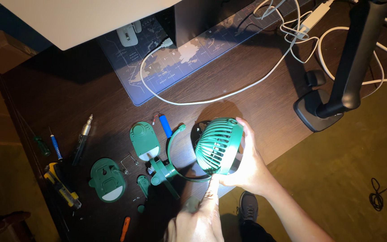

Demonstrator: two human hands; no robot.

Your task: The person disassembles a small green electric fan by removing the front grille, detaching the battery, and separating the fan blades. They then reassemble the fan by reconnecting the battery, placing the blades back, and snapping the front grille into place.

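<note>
My right hand [247, 163] grips a small green fan head [218, 145] by its round grille, held just above the dark wooden desk [68, 94]. My left hand [200, 217] reaches up from below, its index finger touching the fan's lower rim. A green curved bracket and stand [169, 166] lies just left of the fan. Two green base covers [144, 140] [107, 179] lie further left. A blue cylindrical battery cell [165, 126] with wires rests above the bracket.
Screwdrivers [54, 144] [82, 138], a yellow utility knife [61, 186] and an orange tool [125, 228] lie at the left. A blue desk mat [193, 58], white cables [229, 92] and a black monitor arm base [319, 112] sit further back.
</note>
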